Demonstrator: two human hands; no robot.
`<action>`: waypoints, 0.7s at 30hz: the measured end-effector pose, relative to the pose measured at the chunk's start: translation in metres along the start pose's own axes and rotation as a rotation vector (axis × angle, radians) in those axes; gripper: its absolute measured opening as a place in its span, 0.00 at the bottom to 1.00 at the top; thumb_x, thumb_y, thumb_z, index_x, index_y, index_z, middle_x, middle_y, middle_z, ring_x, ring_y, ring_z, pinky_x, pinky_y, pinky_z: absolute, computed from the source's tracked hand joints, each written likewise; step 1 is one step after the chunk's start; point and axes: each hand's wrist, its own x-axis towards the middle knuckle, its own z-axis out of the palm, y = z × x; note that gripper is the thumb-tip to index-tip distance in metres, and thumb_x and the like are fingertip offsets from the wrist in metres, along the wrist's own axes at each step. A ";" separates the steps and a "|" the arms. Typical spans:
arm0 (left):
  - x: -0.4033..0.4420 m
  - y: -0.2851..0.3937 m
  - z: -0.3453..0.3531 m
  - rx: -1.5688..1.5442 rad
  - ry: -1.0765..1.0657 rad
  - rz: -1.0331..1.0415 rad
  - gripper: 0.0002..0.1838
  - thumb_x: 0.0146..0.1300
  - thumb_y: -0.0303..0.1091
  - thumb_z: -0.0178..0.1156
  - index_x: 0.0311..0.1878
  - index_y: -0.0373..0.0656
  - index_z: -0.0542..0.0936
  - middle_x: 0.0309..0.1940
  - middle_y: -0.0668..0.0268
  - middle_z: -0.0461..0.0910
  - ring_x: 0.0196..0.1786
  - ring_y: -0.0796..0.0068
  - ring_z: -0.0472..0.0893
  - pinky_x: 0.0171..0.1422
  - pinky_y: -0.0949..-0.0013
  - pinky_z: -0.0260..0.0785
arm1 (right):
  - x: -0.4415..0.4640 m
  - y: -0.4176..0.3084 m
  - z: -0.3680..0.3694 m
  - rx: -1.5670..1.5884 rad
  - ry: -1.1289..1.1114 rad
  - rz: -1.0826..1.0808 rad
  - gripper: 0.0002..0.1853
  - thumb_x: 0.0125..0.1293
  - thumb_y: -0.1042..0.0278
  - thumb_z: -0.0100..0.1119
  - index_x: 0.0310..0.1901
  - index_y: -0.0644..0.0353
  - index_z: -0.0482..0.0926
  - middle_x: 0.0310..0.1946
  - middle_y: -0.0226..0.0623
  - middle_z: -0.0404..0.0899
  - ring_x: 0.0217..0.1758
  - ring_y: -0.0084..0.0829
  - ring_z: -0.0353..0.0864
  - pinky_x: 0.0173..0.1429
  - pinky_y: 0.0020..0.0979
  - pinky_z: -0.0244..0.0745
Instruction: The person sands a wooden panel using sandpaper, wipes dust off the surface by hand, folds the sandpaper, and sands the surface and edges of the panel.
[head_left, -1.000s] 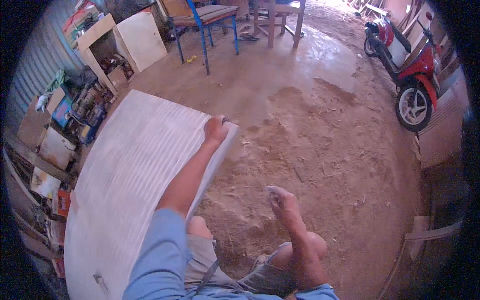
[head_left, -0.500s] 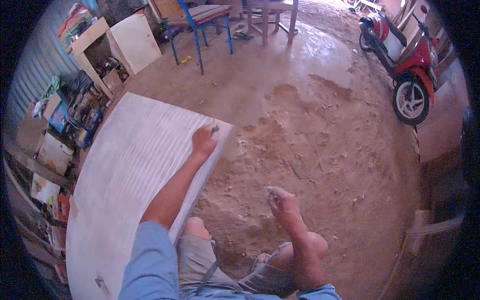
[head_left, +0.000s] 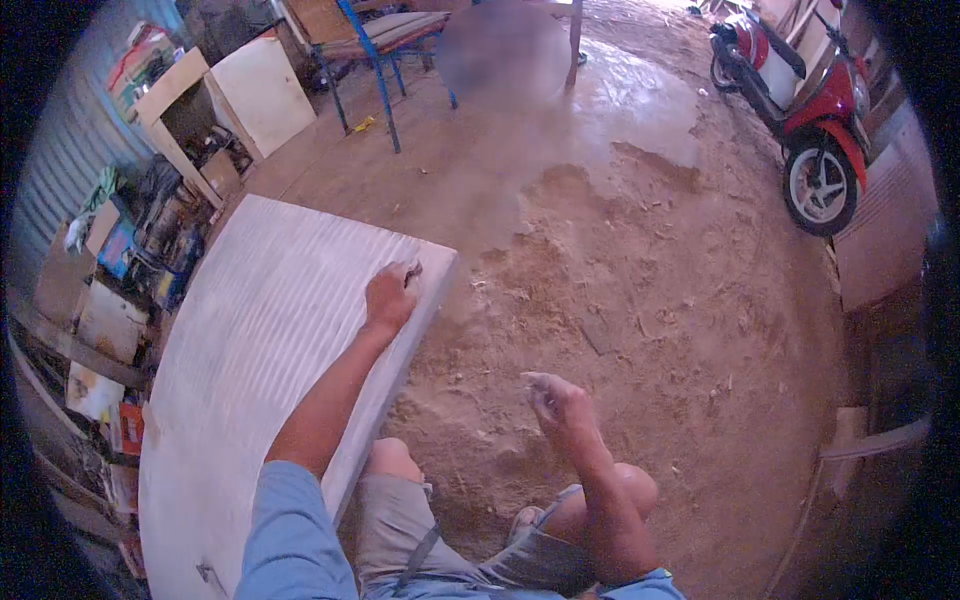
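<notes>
A large whitish ribbed panel [head_left: 270, 300] lies at the left, its smooth right edge beside my left knee. Over its far right corner, my left hand [head_left: 390, 298] is closed on a small dark-edged thing that I cannot make out, touching the surface. My right hand [head_left: 562, 402], pale with dust, hangs above the dirt floor, its forearm by my right knee. The fingers of that hand are curled together, and whatever they may hold is too small to tell. A small metal fitting [head_left: 208, 576] shows near the panel's lower end.
A blue-framed chair [head_left: 385, 40] stands ahead, with a blurred patch beside it. A red scooter [head_left: 820, 140] is parked at the upper right. Boards [head_left: 262, 95] and clutter line the corrugated wall at the left. The dirt floor [head_left: 640, 330] is uneven and littered with scraps.
My left hand has moved left and slightly down, from the panel's far right edge onto its ribbed face. The right hand has barely moved. The view has shifted a little.
</notes>
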 end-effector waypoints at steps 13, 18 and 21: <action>0.028 -0.010 0.016 -0.131 -0.036 -0.134 0.13 0.50 0.43 0.60 0.37 0.49 0.84 0.33 0.55 0.83 0.39 0.52 0.82 0.43 0.53 0.72 | 0.001 0.004 0.001 0.027 0.055 0.003 0.16 0.59 0.71 0.58 0.51 0.56 0.79 0.44 0.46 0.81 0.47 0.44 0.82 0.50 0.36 0.76; 0.070 -0.020 0.045 -0.137 -0.093 -0.301 0.17 0.50 0.48 0.61 0.40 0.50 0.85 0.35 0.55 0.83 0.41 0.53 0.82 0.47 0.56 0.73 | 0.011 0.005 0.018 -0.038 0.057 -0.080 0.16 0.60 0.72 0.58 0.51 0.56 0.79 0.43 0.47 0.81 0.46 0.42 0.82 0.50 0.36 0.76; 0.049 -0.012 0.022 -0.029 -0.098 -0.216 0.16 0.51 0.47 0.61 0.40 0.50 0.85 0.35 0.55 0.83 0.41 0.54 0.82 0.47 0.57 0.73 | 0.011 0.006 0.012 -0.007 0.050 -0.083 0.16 0.60 0.72 0.58 0.50 0.56 0.79 0.44 0.47 0.81 0.46 0.43 0.82 0.49 0.37 0.76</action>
